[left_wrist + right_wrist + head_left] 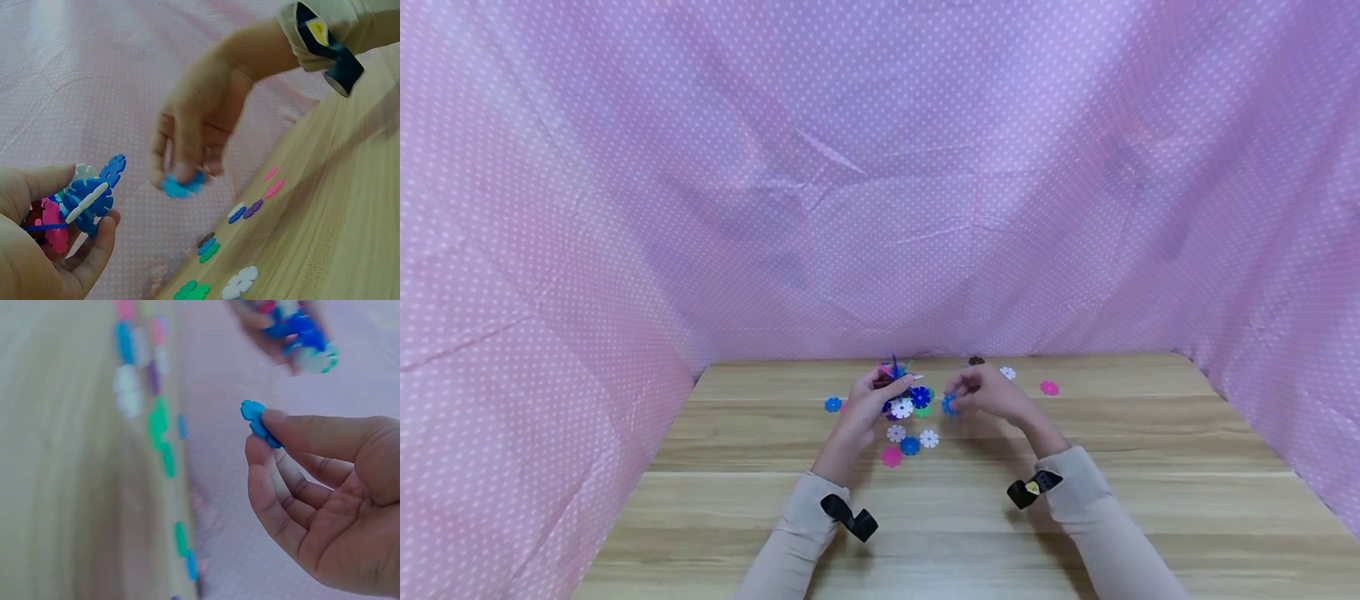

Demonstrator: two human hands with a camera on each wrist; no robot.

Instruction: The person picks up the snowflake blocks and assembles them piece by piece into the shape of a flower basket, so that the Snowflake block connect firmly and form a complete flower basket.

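Note:
My left hand (859,410) holds a cluster of joined snowflake building discs (87,200), dark blue, white, pink and other colours, above the table. In the left wrist view, the thumb lies over the cluster and the other fingers curl beneath it. To its right, and apart from it, my right hand (996,393) pinches one light blue snowflake disc (261,424) between thumb and fingertips. That disc is slightly blurred in the left wrist view. Below the hands, loose discs lie on the table, among them a pink disc (891,456) and a blue disc (910,446).
The wooden table (970,542) reaches back to a pink dotted cloth (880,208), which also rises on both sides. Beyond the right hand lie a brown disc (976,361), a white disc (1008,372) and a pink disc (1049,388). Another blue disc (832,404) lies left of the left hand.

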